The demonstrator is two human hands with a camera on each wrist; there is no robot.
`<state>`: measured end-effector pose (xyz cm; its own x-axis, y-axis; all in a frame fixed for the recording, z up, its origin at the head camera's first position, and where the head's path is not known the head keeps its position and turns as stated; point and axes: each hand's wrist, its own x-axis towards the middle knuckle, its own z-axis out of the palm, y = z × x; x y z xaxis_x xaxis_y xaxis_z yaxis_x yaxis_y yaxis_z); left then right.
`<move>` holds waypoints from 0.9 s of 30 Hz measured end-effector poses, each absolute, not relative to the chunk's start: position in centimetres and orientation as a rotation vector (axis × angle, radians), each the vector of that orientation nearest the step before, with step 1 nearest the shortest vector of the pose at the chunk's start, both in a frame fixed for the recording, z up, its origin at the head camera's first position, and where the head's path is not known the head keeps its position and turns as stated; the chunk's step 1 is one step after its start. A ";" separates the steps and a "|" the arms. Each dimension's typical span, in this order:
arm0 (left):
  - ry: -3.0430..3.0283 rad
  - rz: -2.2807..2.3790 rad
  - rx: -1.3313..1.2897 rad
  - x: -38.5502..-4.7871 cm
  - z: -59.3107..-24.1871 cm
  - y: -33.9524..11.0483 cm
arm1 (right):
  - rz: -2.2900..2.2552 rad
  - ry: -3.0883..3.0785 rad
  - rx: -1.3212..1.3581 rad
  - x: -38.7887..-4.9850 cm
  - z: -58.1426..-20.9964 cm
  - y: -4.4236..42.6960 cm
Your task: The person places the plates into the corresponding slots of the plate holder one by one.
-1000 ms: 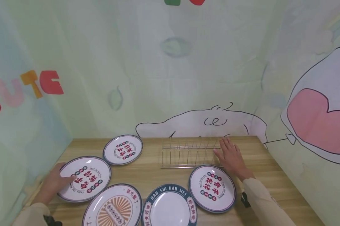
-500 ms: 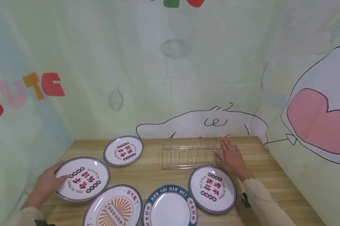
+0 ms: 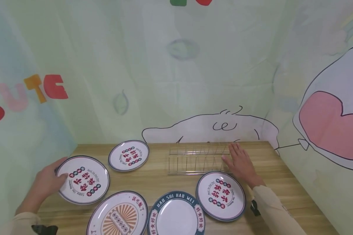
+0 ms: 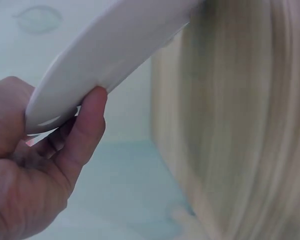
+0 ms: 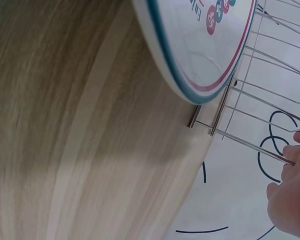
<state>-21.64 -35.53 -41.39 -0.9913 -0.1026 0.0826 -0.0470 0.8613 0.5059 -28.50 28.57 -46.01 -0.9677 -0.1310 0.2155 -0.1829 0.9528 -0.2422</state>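
My left hand point(image 3: 46, 182) pinches the left rim of a white plate point(image 3: 83, 180) with a dark blue edge and red characters. In the left wrist view the plate's underside point(image 4: 115, 47) is tilted and raised over the table, thumb on one face and fingers on the other. At the back, a wire dish rack point(image 3: 197, 163) stands with no plate in its slots. My right hand point(image 3: 241, 164) rests on the rack's right end, fingers extended and thumb apart. The right wrist view shows its fingertips point(image 5: 288, 170) at the rack's wires, partly cut off by the frame edge.
A similar plate point(image 3: 129, 156) lies at the back left. In front are a plate with an orange sunburst point(image 3: 119, 217), a teal-rimmed plate point(image 3: 176, 217) and another red-lettered plate point(image 3: 220, 196) close before the rack. Printed cloth walls point(image 3: 153, 81) enclose the wooden table point(image 3: 282, 195).
My left hand has moved the plate up and a little to the left, away from the sunburst plate. The right hand has stayed on the rack.
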 end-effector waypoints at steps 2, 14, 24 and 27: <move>-2.923 -0.803 0.113 -21.6 -40.8 -34.9 | 0.383 -2.912 0.233 -28.5 -46.0 28.6; -2.835 -0.768 0.024 -22.0 -37.3 -31.1 | 0.397 -2.901 0.248 -28.4 -46.0 28.5; -2.812 -0.853 0.055 -22.9 -35.2 -26.8 | 0.385 -2.892 0.249 -28.5 -46.2 28.6; -2.790 -0.888 0.067 -23.4 -34.8 -25.8 | 0.396 -2.888 0.247 -28.5 -46.3 28.5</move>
